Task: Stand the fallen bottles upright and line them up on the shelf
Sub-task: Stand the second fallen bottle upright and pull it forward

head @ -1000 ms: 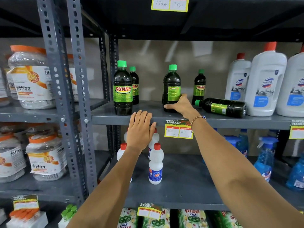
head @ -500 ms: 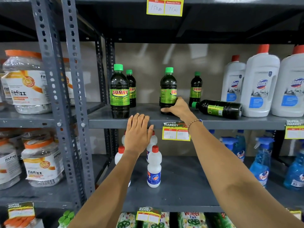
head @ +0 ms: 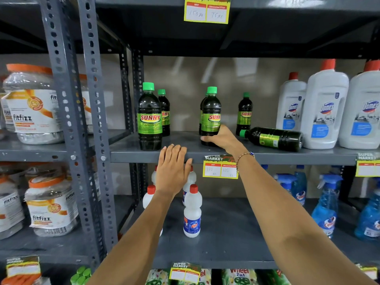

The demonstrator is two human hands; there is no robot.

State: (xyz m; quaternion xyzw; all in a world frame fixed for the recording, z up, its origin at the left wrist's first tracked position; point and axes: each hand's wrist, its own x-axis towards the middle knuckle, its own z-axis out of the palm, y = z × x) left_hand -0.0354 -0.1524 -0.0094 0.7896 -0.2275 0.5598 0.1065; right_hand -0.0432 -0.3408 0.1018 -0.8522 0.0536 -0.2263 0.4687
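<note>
Right hand (head: 221, 137) wraps the base of an upright Sunny bottle (head: 210, 116) at mid-shelf (head: 267, 154), fingers closed around it. Left hand (head: 172, 171) rests flat on the shelf's front edge, fingers together and extended, holding nothing. One fallen bottle (head: 273, 138) lies on its side just right, cap toward the hand. Full dark liquid: probably hefty; smooth plastic, likely slick. Best gripped around the labelled body, not the narrow neck.
</note>
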